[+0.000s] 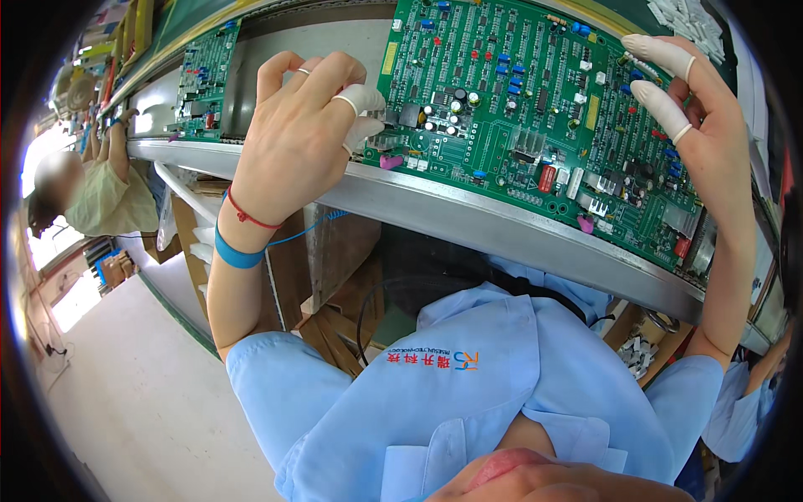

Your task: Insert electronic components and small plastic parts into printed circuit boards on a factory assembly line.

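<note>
Green circuit board (535,109) is best steadied at its edge by left hand (293,125), fingers pressed on it, while right hand (694,109), pinched on a small component (640,60), is lowered straight.

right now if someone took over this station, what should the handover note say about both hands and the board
Left hand: rests on the left edge of the large green circuit board, white-cotted fingertips pressed by the black part near the capacitors. Grip on anything cannot be told.
Right hand: at the board's right edge, cotted fingertips pinching a small thin component above the board.
Board: lies on the metal rail of the line; a second green board sits further left.
Done: the board is densely populated already.
Left: the pinched component is not yet seated, as far as the view shows.
</note>
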### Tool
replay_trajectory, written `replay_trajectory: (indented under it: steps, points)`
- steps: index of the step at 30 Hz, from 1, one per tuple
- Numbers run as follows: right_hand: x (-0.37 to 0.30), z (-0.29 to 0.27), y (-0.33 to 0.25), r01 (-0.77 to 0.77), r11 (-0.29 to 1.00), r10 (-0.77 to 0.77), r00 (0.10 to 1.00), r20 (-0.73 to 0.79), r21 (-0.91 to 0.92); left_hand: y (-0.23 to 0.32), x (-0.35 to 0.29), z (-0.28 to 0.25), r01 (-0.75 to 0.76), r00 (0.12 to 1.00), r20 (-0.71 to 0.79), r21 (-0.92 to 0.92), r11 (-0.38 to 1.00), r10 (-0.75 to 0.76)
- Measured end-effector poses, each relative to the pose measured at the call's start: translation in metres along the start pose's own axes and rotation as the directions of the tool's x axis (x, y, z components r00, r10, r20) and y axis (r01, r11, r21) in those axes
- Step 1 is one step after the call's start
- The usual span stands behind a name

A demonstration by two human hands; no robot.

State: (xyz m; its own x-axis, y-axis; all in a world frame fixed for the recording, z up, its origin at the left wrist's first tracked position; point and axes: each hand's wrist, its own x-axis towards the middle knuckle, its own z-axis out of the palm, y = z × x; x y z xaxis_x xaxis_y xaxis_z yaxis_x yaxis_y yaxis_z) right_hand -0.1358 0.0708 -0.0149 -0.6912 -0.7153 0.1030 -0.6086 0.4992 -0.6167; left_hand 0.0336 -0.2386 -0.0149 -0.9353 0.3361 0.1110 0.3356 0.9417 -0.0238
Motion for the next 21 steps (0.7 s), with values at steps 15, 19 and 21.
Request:
replay_trajectory:
  steps: [15,19,21]
  points:
    - [0.017,-0.022,0.015,0.053,0.994,-0.063,0.992,-0.110,-0.098,-0.014,0.006,-0.006,-0.047,0.999,0.003,-0.014,0.999,0.047]
    - [0.063,-0.067,0.048,0.024,0.967,-0.100,0.952,-0.290,-0.255,-0.038,0.027,-0.018,-0.034,0.996,-0.091,-0.122,0.992,0.023]
    - [0.102,-0.085,0.046,-0.003,0.947,-0.132,0.908,-0.398,-0.321,-0.065,0.037,-0.029,0.055,0.982,-0.177,-0.069,0.996,-0.067]
